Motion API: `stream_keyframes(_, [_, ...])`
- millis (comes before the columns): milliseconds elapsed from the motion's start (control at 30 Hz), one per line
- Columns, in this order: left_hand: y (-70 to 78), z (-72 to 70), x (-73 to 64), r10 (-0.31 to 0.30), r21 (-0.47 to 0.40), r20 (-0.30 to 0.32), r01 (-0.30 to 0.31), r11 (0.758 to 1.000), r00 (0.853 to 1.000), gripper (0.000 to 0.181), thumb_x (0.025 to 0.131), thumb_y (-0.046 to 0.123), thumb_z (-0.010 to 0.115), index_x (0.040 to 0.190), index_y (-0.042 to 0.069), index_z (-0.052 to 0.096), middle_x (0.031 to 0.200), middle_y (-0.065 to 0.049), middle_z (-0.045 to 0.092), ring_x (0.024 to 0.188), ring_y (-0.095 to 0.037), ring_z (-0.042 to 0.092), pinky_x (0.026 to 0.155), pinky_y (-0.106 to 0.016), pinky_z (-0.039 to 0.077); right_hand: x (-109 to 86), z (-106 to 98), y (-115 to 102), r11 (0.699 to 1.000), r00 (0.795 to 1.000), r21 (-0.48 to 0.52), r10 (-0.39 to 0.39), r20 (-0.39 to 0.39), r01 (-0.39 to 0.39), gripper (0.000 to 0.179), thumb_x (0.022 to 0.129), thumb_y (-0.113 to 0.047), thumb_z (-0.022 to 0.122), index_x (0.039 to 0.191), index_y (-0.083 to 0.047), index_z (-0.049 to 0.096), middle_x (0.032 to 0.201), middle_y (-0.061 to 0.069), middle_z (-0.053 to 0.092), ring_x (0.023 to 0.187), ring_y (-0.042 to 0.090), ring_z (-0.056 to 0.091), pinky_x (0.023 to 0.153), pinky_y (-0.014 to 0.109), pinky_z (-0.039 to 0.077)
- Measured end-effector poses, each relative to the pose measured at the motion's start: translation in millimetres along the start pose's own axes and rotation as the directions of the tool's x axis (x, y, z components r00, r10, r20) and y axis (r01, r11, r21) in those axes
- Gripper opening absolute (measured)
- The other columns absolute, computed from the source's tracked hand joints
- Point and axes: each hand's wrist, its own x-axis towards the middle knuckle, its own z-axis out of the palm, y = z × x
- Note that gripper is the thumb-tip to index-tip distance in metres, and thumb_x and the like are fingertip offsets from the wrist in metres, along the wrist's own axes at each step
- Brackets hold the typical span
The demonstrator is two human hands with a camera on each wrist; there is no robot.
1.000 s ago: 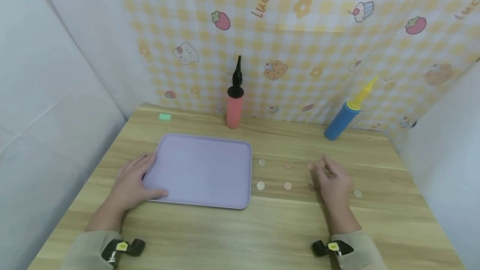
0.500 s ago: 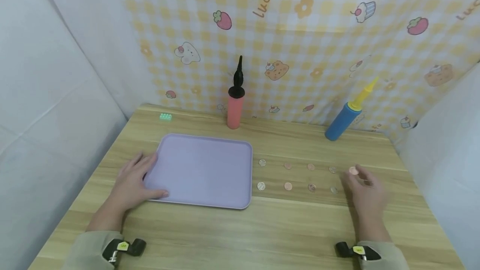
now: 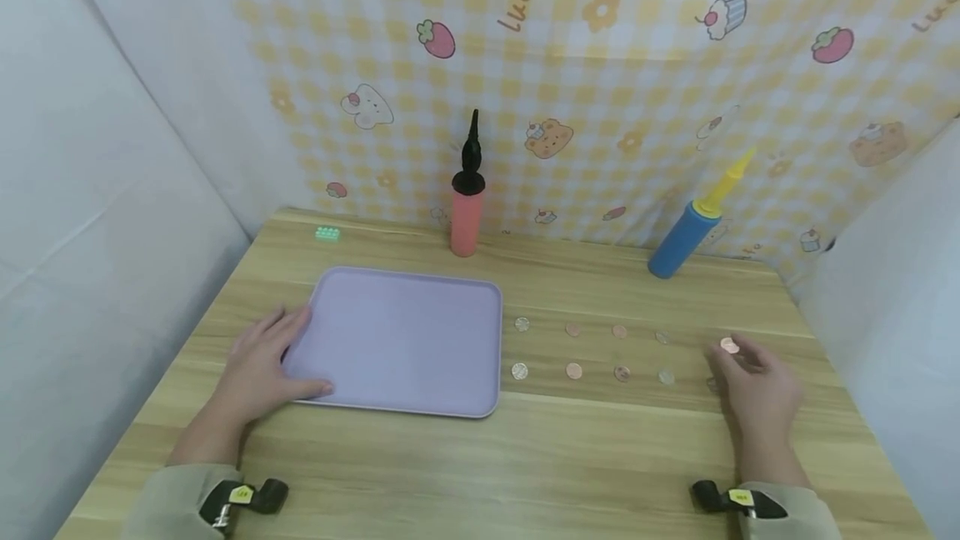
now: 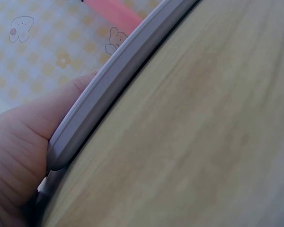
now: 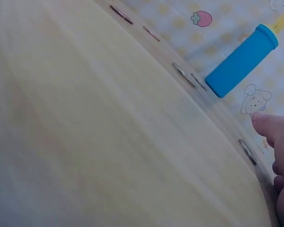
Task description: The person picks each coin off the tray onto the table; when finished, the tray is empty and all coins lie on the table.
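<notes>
My left hand [image 3: 255, 369] holds the near left corner of a lilac tray [image 3: 397, 340], its thumb over the near rim; in the left wrist view the thumb [image 4: 71, 101] lies along the tray's edge [image 4: 99, 99]. My right hand [image 3: 761, 386] pinches a copper-coloured coin [image 3: 729, 345] at its fingertips, at the far end of two rows of coins. Just left of that hand lies a partly covered coin [image 3: 713, 385]. Nearer the tray are silvery coins [image 3: 520, 371] and copper ones [image 3: 573, 371]. The pinched coin is out of sight in the right wrist view.
A pink hand pump [image 3: 465, 223] with a black nozzle stands behind the tray. At back right, a blue pump [image 3: 681, 242] with a yellow nozzle leans against the checked cloth [image 3: 600, 90]. A small mint-green toy brick [image 3: 327, 233] lies at the table's back left.
My right hand has moved right, past the fourth pair of coins, and a copper coin now shows at its fingertips. My left hand and the tray keep their place.
</notes>
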Motion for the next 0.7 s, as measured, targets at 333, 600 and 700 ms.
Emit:
stream_keyframes(333, [-0.8, -2.7, -2.5, -0.011, 0.004, 0.009, 0.011, 1.0, 1.0, 0.129, 0.064, 0.057, 0.099, 0.164, 0.002, 0.039, 0.162, -0.028, 0.044, 0.15, -0.057, 0.028, 0.114, -0.082, 0.015, 1.4, -0.2, -11.9, 0.978, 0.982, -0.163, -0.103, 0.158, 0.128, 0.047, 0.096, -0.038, 0.081, 0.126, -0.001, 0.075, 0.135, 0.025, 0.069, 0.131, 0.049, 0.058, 0.112, 0.063, 0.042])
stream_keyframes(600, [-1.0, -5.8, -2.5, -0.016, 0.017, 0.02, 0.016, 1.0, 1.0, 0.128, 0.065, 0.057, 0.098, 0.164, 0.001, 0.038, 0.162, -0.029, 0.043, 0.151, -0.057, 0.028, 0.113, -0.082, 0.017, 5.9, -0.3, -17.9, 0.982, 0.976, -0.163, -0.059, 0.21, 0.095, 0.054, 0.1, -0.044, 0.075, 0.132, -0.001, 0.072, 0.141, 0.028, 0.063, 0.136, 0.05, 0.049, 0.119, 0.066, 0.027])
stream_keyframes(700, [-2.6, -5.7, -3.5, -0.019, 0.016, 0.018, 0.018, 1.0, 1.0, 0.128, 0.066, 0.057, 0.098, 0.164, 0.001, 0.038, 0.162, -0.029, 0.043, 0.151, -0.057, 0.028, 0.112, -0.083, 0.017, 5.3, 0.5, -18.7, 0.98, 0.97, -0.176, -0.052, 0.237, 0.096, 0.056, 0.102, -0.047, 0.071, 0.134, -0.001, 0.07, 0.144, 0.03, 0.06, 0.138, 0.053, 0.044, 0.121, 0.067, 0.018])
